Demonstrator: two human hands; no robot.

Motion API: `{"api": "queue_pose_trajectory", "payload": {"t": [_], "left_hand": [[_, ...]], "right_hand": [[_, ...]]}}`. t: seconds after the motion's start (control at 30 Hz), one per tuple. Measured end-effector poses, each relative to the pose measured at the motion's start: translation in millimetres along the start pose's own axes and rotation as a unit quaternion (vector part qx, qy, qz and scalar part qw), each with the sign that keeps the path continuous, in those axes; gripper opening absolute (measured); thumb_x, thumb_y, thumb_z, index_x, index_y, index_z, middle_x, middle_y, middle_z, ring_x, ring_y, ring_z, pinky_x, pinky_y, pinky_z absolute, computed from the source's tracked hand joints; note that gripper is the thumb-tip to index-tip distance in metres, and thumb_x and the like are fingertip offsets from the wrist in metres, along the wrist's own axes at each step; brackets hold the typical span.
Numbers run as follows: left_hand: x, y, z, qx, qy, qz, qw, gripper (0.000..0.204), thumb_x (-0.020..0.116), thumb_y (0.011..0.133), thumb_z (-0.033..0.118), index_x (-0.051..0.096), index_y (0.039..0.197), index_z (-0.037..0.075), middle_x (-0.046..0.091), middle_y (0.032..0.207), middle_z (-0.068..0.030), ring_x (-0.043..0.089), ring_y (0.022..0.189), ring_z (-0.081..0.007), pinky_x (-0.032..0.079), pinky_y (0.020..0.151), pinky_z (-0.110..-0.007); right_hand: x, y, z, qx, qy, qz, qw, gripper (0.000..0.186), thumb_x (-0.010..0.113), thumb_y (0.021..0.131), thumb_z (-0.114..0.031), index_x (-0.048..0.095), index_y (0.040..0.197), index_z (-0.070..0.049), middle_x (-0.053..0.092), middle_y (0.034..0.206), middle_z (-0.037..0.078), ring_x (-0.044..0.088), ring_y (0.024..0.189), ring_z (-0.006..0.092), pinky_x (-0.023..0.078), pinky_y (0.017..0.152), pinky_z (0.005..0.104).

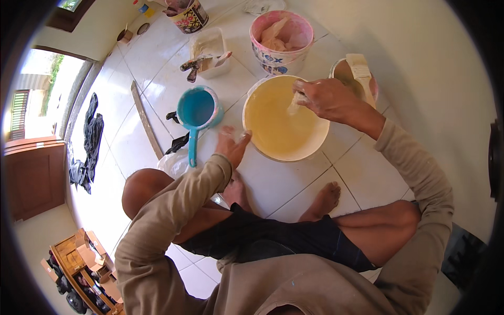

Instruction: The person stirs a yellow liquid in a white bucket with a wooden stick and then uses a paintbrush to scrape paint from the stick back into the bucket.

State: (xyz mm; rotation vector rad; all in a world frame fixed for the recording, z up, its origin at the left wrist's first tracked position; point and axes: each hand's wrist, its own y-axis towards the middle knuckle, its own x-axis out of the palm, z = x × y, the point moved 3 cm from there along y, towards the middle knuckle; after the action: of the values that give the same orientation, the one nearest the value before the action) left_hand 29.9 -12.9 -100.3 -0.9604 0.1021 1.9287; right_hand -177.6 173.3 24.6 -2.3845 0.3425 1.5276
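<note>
A round cream bucket (286, 118) holding pale yellow liquid or paste stands on the tiles in front of me. My right hand (328, 100) is over its right far part, fingers closed on a pale, wet-looking scrap (297, 102) whose kind I cannot make out; its lower end hangs toward the yellow contents. By the bucket's left rim is my left hand (232, 144), fingers apart and nothing visible in it. Its thumb is at the rim; whether it touches I cannot tell. A blue long-handled dipper (199, 110) sits just left of the bucket.
Behind are a pink-rimmed pail (281, 37) and a tub (211, 50) with putty knives (197, 65) across it. A wide brush (361, 73) lies over a container at right. Left are a wooden strip (146, 119) and black plastic (90, 142). My bare feet (323, 202) are near the bucket.
</note>
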Motion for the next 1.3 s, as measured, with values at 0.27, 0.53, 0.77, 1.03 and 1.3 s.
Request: {"api": "queue_pose_trajectory", "payload": {"t": [0.27,0.53,0.77,1.03,1.3], "left_hand": [[-0.5,11.3,119.2,0.261,-0.062,-0.107,0.957,0.050,0.074,0.081,0.013,0.049,0.123,0.005,0.059,0.114,-0.0125,0.062,0.096,-0.0235,0.050,0.084,-0.036],[13.7,21.7,132.6,0.244,-0.064,-0.074,0.965,0.029,0.075,0.081,0.011,0.052,0.097,0.002,0.064,0.089,-0.0081,0.066,0.078,-0.0180,0.053,0.069,-0.031],[-0.3,25.7,123.0,0.219,-0.139,0.002,0.966,0.028,0.075,0.079,0.008,0.050,0.090,0.003,0.062,0.077,-0.0115,0.064,0.069,-0.0242,0.052,0.065,-0.034],[-39.8,22.3,136.9,0.147,-0.050,0.076,0.985,0.024,0.071,0.087,0.014,0.053,0.093,0.001,0.067,0.083,-0.0131,0.068,0.073,-0.0172,0.052,0.067,-0.029],[-58.2,37.6,128.8,0.127,-0.163,0.065,0.976,0.022,0.067,0.090,0.010,0.050,0.096,-0.001,0.061,0.091,-0.0086,0.068,0.080,-0.0166,0.059,0.067,-0.028]], "right_hand": [[7.8,-2.8,3.4,0.046,0.122,0.009,0.991,0.026,0.064,0.086,-0.023,0.060,0.102,-0.002,0.067,0.089,0.019,0.065,0.083,0.0332,0.051,0.075,0.0403],[-6.7,-30.5,37.3,0.159,0.113,0.007,0.981,0.030,0.055,0.086,-0.016,0.063,0.107,0.003,0.069,0.096,0.016,0.068,0.083,0.0239,0.053,0.073,0.0359],[5.4,-94.9,153.8,0.325,-0.231,0.097,0.912,0.043,0.063,0.083,-0.022,0.051,0.118,-0.001,0.066,0.101,0.017,0.066,0.093,0.0320,0.053,0.076,0.0468],[-3.1,-115.9,157.5,0.238,-0.146,0.253,0.926,0.040,0.060,0.084,-0.017,0.053,0.123,-0.008,0.066,0.109,0.013,0.065,0.092,0.0307,0.053,0.078,0.0447],[-36.1,-112.2,7.9,0.002,0.005,0.186,0.983,0.042,0.067,0.076,-0.002,0.062,0.117,-0.009,0.064,0.093,0.006,0.064,0.075,0.0236,0.053,0.067,0.0331]]}}
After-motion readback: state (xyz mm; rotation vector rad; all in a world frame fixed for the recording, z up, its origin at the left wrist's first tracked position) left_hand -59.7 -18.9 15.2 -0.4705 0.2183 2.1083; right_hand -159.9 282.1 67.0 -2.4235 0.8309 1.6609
